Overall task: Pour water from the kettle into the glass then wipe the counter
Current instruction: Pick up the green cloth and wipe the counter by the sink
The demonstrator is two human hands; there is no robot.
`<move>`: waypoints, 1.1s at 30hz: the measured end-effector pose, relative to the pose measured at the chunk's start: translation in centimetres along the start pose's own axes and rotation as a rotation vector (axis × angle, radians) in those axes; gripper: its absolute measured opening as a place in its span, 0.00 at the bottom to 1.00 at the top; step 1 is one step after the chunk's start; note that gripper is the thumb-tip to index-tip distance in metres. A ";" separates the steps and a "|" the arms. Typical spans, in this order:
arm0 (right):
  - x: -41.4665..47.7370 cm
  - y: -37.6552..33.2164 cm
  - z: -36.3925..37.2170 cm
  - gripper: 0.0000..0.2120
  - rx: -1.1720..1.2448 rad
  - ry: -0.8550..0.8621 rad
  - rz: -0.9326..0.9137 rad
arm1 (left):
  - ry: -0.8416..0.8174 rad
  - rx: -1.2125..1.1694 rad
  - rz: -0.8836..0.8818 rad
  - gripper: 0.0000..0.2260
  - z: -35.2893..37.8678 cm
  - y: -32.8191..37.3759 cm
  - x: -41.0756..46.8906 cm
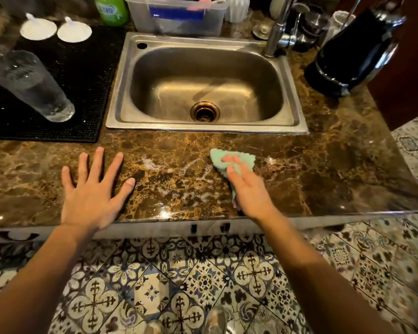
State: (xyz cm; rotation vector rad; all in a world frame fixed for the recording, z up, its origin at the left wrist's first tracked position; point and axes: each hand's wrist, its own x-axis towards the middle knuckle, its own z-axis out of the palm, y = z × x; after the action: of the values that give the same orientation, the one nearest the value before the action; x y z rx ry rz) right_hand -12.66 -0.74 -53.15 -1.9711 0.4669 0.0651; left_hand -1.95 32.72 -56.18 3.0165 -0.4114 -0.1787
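Observation:
A tall clear glass (32,86) holding water stands on a black mat (82,75) at the left. The black and chrome kettle (355,49) stands at the back right of the brown marble counter (336,169). My right hand (247,189) presses a green cloth (221,162) flat on the counter in front of the sink. Wet streaks (179,179) lie on the marble between my hands. My left hand (94,189) rests flat on the counter, fingers spread, holding nothing.
A steel sink (121,92) with a faucet (275,32) fills the middle. Behind it are a clear plastic box (176,18) and a green bottle (111,9). Two white round lids (56,30) lie on the mat. Patterned floor tiles (179,285) show below the counter edge.

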 end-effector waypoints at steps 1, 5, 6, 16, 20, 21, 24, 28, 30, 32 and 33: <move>-0.8 -0.5 1.1 0.28 0.018 -0.016 0.010 | 0.002 0.000 -0.001 0.33 0.0 0.0 0.0; -2.9 -2.3 4.6 0.25 0.171 -0.029 0.105 | -0.001 -0.019 -0.004 0.33 0.0 0.1 0.1; -3.2 -2.9 5.1 0.23 0.280 -0.024 0.155 | -0.003 -0.017 -0.002 0.33 -0.1 0.1 0.1; -2.6 -1.7 -5.5 0.20 1.208 0.321 0.222 | -0.007 -0.009 -0.007 0.32 -0.4 0.2 -0.2; -1.1 0.5 -10.9 0.13 1.041 0.548 0.175 | -0.006 -0.009 -0.014 0.32 -0.4 0.3 -0.2; -0.8 1.1 -11.6 0.12 0.959 0.552 0.183 | -0.006 -0.007 -0.014 0.32 -0.4 0.3 -0.2; 0.5 2.7 -11.8 0.14 0.649 0.507 0.196 | -0.003 -0.020 -0.010 0.32 -0.5 0.4 -0.2; 2.7 2.8 -9.1 0.17 0.423 0.416 0.118 | -0.001 -0.027 -0.007 0.32 -0.6 0.4 -0.2; 3.5 1.9 -7.1 0.20 0.409 0.352 0.120 | -0.006 -0.021 -0.007 0.32 -0.6 0.4 -0.1; 3.7 0.6 -4.4 0.20 0.393 0.254 0.132 | -0.011 -0.015 -0.010 0.31 -0.6 0.4 -0.1; 3.3 -0.2 -2.9 0.18 0.354 0.201 0.118 | -0.011 -0.015 -0.009 0.31 -0.5 0.3 -0.2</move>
State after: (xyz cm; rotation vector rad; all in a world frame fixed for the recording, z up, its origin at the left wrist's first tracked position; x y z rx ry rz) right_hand -9.98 -4.22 -52.52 -1.6080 0.6768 -0.1347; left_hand -2.12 32.47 -55.59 3.0041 -0.3952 -0.1977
